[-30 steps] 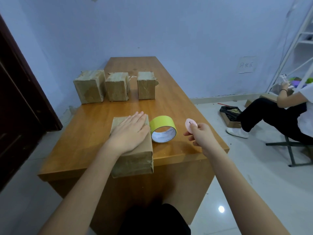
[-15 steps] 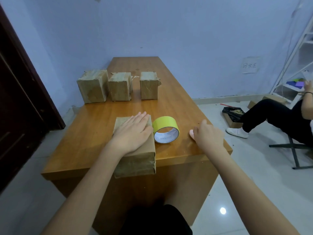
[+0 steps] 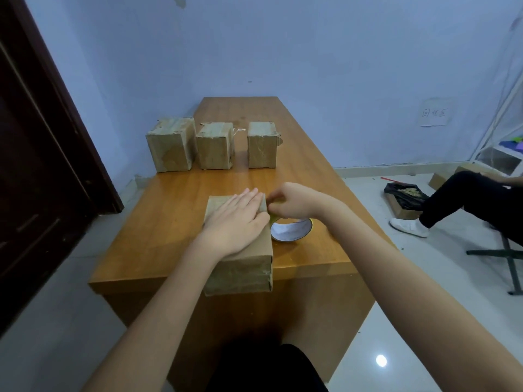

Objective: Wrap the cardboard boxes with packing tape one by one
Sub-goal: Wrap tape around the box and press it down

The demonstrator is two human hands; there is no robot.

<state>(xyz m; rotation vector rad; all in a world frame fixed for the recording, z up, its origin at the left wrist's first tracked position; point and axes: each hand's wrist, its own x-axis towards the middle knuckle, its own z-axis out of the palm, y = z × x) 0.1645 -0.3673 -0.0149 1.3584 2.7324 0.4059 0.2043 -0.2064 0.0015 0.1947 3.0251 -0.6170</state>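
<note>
Head view puts the work early: left hand lies flat on the near box at the bench edge, right hand pinches the tape roll beside it, three boxes waiting behind.
</note>
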